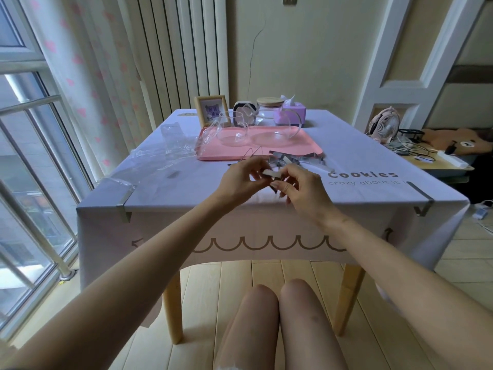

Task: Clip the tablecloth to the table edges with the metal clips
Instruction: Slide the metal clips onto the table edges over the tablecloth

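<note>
Evidently light but springy, the metal clip [270, 174] is pinched between the left hand [240, 178] and the right hand [300, 188] — fingers curled on either end, just above the tablecloth [346, 190] near its front edge. Thin steel, probably slick — best held by its flat top arm, open mouth facing the edge.

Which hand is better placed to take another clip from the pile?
Probably right: the right hand is nearest the clip pile; the left hand, sharing the held clip, sits further left.
</note>
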